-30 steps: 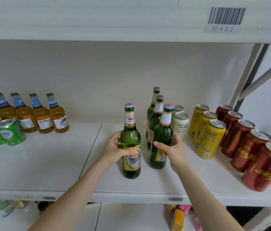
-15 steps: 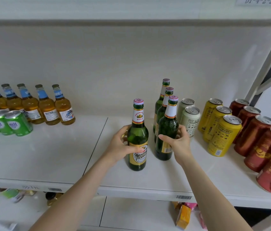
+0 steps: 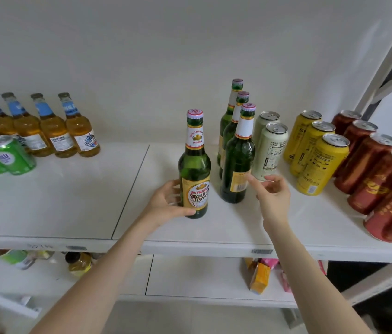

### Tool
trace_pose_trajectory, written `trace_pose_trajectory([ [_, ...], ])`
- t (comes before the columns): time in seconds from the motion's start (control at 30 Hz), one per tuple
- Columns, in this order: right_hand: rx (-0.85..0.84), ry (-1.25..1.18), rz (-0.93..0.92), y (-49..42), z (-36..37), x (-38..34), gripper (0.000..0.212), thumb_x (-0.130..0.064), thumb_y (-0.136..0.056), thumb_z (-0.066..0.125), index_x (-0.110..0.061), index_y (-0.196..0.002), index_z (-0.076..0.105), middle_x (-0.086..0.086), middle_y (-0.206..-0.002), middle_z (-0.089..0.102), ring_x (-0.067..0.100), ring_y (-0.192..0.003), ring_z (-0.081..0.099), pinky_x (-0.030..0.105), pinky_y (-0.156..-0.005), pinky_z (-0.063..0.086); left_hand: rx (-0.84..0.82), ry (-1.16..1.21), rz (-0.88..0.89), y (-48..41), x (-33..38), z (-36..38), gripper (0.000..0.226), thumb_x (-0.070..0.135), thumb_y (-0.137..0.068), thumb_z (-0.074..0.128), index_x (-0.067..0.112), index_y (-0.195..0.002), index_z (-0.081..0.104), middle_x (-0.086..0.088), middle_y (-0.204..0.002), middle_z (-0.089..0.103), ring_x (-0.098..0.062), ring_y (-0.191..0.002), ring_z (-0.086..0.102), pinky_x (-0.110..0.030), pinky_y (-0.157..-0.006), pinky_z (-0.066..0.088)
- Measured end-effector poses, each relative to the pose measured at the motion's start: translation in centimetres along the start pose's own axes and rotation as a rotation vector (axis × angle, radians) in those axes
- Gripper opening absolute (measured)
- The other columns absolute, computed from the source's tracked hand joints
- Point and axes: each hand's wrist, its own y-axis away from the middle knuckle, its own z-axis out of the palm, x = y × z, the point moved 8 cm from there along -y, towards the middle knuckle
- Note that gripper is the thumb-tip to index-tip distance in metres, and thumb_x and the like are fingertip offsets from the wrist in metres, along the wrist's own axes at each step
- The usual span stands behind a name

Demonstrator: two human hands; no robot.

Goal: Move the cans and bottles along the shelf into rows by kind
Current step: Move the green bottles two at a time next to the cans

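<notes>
Shelf (image 3: 69, 201) of white boards stands against plain white wall (image 3: 142, 56).

1. green beer bottles (image 3: 194, 162): four
2. amber bottles (image 3: 81, 131): five, leftmost one mostly cut off
3. pale cans (image 3: 272, 150): two
4. yellow cans (image 3: 320, 165): three
5. red cans (image 3: 370, 165): five in view
6. green cans (image 3: 9, 155): two for sure, the frame edge cuts off the rest

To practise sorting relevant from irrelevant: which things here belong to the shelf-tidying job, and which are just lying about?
Job: green glass beer bottles; amber glass bottles, blue-labelled; green metal cans; cream metal cans; yellow metal cans; red metal cans.
Lying about: orange cardboard carton; pink packets, on the lower shelf.
</notes>
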Motion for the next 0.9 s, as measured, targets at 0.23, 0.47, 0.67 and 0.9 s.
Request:
trace_pose_trajectory([
  [0.23, -0.202, 0.116, -0.069, 3.1, 2.5, -0.1, 0.042, -0.023, -0.071, 0.088, -0.015, -0.099, 0.059, 0.009, -0.088, 0.064, 0.015, -0.076, 0.059, 0.018, -0.066, 0.051, 0.005, -0.073, 0.0, 0.3, -0.1, 0.9, 0.076, 0.012, -0.055, 0.095, 0.021, -0.121, 0.06, 0.004, -0.112, 0.072, -0.007, -0.099, 0.07, -0.022, -0.081, 0.057],
  [0.47, -0.467, 0.104, -0.096, 5.0, 4.5, -1.2, 0.061, -0.033, -0.062, 0.089, -0.028, -0.116, 0.061, -0.006, -0.101, 0.072, 0.008, -0.094, 0.067, 0.022, -0.075, 0.056, -0.054, -0.046, 0.019, 2.0, 1.0, 5.8, 0.066, -0.004, -0.057, 0.091, 0.011, -0.115, 0.062, -0.005, -0.106, 0.073, -0.016, -0.098, 0.071, -0.024, -0.08, 0.057],
  [0.67, -0.481, 0.104, -0.103, 4.8, 1.3, -2.0, 0.056, -0.042, -0.061, 0.084, -0.026, -0.112, 0.065, -0.002, -0.103, 0.074, 0.02, -0.101, 0.068, 0.03, -0.079, 0.059, -0.092, -0.011, 0.016, 2.5, 1.2, 9.7, 0.068, -0.003, -0.056, 0.092, 0.013, -0.115, 0.062, -0.008, -0.11, 0.072, -0.022, -0.103, 0.069, -0.036, -0.09, 0.058],
  [0.9, -0.489, 0.091, -0.075, 3.9, 0.4, -1.9, 0.061, -0.043, -0.061, 0.084, -0.022, -0.115, 0.065, 0.001, -0.106, 0.073, 0.024, -0.107, 0.067, 0.04, -0.086, 0.059, -0.092, -0.002, -0.012, 2.1, 1.5, 10.9, 0.066, 0.001, -0.058, 0.092, 0.007, -0.116, 0.061, -0.009, -0.11, 0.073, -0.021, -0.104, 0.069, -0.033, -0.09, 0.057],
])
